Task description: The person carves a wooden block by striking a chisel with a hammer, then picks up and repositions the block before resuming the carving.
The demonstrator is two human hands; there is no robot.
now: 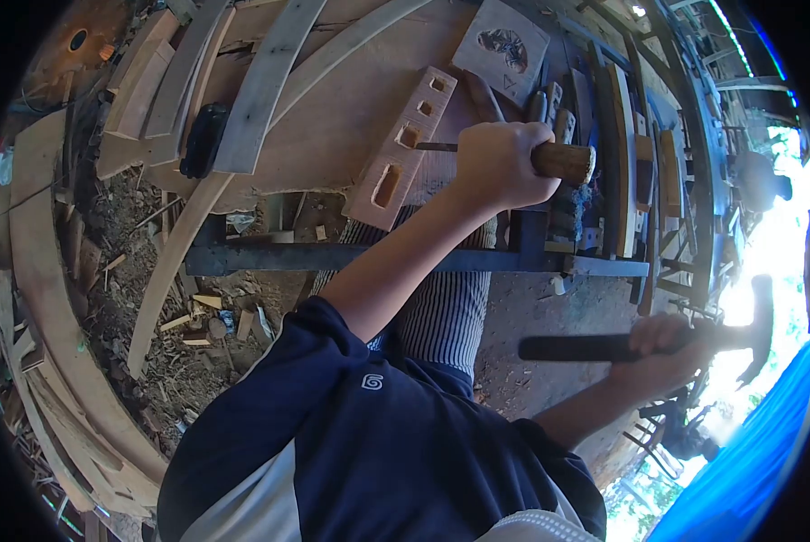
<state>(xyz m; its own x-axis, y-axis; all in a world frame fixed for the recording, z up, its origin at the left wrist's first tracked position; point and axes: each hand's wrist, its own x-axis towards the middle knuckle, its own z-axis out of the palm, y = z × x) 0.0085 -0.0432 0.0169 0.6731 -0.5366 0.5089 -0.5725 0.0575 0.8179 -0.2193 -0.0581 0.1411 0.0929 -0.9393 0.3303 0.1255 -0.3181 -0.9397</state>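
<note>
My left hand is closed around a chisel, its wooden handle sticking out to the right of the fist. The chisel's thin blade points left, its tip at one of the rectangular holes in a pale wooden block. Several such holes run along this block, which lies slanted over the bench edge. Off to the right, my right hand grips a claw hammer by its black handle. The hammer's metal head is at the far right, apart from the chisel, and slightly blurred.
A board with a dark carved hollow lies at the back of the worktable. Long planks and a dark object are at the left. Tools and wood strips line the right. Offcuts litter the ground.
</note>
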